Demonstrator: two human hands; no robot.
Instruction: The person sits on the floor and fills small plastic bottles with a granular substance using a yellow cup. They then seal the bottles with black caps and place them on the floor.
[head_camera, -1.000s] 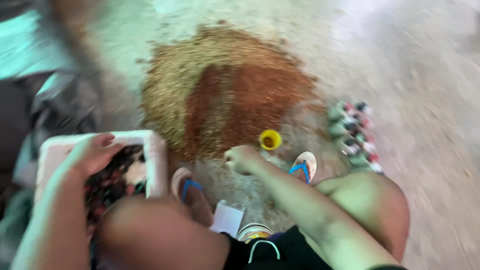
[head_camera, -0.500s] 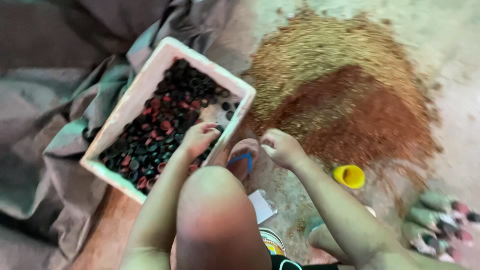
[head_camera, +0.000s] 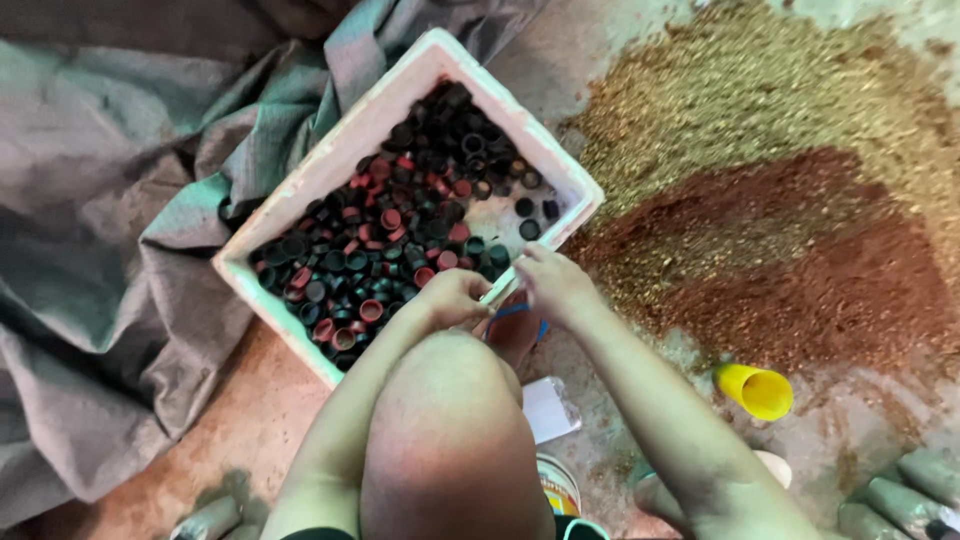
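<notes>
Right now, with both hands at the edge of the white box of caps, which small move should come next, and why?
Probably the left hand should dip a little further into the white box and pick one cap. It already rests on the near rim, the red and black caps lie just beyond its fingers, and the right hand steadies the same rim.

Yellow cup (head_camera: 756, 390) beside granule heap (head_camera: 790, 220); grey tarp (head_camera: 110, 230).
</notes>
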